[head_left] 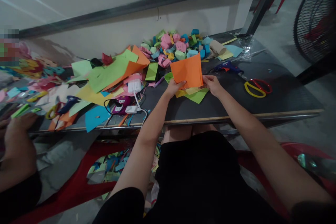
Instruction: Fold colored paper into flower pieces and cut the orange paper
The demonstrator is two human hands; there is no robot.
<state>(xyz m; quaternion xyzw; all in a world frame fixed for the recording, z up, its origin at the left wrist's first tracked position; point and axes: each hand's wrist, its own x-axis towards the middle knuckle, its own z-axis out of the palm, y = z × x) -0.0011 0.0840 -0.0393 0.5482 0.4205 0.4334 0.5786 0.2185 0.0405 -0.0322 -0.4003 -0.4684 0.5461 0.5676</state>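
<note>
A folded sheet of orange paper (186, 71) is held up between both hands above the dark table. My left hand (174, 86) grips its lower left corner, the thumb lying across its front. At the lower right edge, the fingers of my right hand (212, 84) pinch the paper. Beneath it lie green paper (198, 97) and some yellow pieces, partly hidden by the orange sheet. To the right of my right hand are scissors (256, 89) with yellow and red handles and a blue glue gun (228, 65).
Behind the sheet is a heap of small folded paper pieces (181, 46). Large coloured sheets (112, 71) and a purple power strip (122, 105) with white plugs lie to the left. A co-worker's hand (22, 122) is at far left. A fan (315, 21) stands at right.
</note>
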